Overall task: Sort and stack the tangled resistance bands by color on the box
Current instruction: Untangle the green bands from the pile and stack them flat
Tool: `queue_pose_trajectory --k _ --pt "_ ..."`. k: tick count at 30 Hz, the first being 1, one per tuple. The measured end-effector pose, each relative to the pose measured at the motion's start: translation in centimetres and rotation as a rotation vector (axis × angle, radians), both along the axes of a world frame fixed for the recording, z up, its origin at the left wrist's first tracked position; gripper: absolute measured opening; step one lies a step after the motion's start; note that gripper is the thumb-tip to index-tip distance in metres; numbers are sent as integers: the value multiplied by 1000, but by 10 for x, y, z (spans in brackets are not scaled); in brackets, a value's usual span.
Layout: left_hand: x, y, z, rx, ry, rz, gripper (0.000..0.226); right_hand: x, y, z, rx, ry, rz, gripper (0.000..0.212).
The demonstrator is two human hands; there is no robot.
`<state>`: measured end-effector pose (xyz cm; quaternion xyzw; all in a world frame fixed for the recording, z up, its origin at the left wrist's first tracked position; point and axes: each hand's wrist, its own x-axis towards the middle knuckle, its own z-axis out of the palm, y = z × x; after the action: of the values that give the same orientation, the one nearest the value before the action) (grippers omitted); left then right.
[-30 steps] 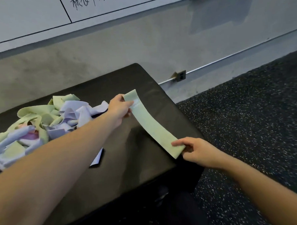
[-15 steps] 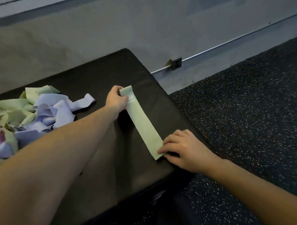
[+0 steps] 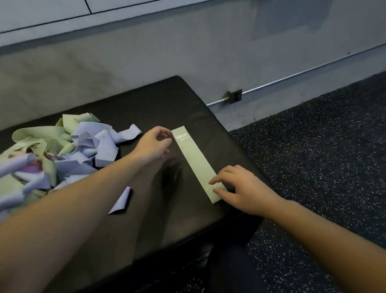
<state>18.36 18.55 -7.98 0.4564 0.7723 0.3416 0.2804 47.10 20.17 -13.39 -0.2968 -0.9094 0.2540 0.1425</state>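
Head view: a flat, matte green band [image 3: 196,164] is lying straight on the smooth black box [image 3: 141,108], near its right edge.
Pile: crumpled green and lilac bands [image 3: 55,156] are sitting tangled at left.
Left hand [image 3: 153,146]: hovering loosely curled beside the band's far end, gripping nothing.
Right hand [image 3: 242,188]: relaxed fingertips [image 3: 213,181] are pressing the near end.

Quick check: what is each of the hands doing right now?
Left hand: loosely curled beside the green band, holding nothing.
Right hand: open, fingertips pressing the band's near end.

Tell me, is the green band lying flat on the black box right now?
Yes, the green band lies flat on the black box, its near end under the right hand fingertips.
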Motion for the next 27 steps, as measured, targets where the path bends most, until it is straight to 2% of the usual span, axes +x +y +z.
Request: queue_pose_trajectory --k 3,12,20,27 --pt "-4 -51 11 32 39 -23 15 -8 -15 16 -73 -21 34 19" --pt "-49 -210 29 113 157 74 9 -62 -81 40 -134 -55 153 13" --pt "-106 -323 15 84 189 234 18 -128 -133 57 -159 -88 238 19" --pt "-143 -372 5 83 211 338 22 -203 -169 59 -244 -92 312 29"
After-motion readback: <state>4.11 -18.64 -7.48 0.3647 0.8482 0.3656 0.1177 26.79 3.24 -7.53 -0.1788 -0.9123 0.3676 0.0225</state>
